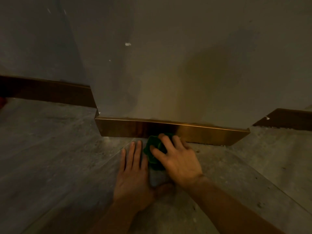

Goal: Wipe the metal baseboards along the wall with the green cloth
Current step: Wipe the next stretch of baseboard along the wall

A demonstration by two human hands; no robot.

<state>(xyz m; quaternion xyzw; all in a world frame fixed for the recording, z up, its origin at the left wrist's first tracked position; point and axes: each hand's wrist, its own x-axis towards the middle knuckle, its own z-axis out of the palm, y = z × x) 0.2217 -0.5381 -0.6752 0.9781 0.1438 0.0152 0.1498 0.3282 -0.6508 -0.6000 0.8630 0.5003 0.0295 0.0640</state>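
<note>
A: Bronze metal baseboard, long axis running left to right along the foot of the grey wall, wrapping the jutting section at both ends.

B: And the green cloth?

A: Bunched against the baseboard's lower edge, trailing back over the floor toward the camera. The right hand has its fingers curled over it, pressing it to the metal.

B: The left hand?

A: Flat on the concrete floor just beside the cloth, fingers straight and pointing at the wall, gripping nothing.

B: Anything further out?

A: Darker baseboard stretches, set back on either side.
</note>
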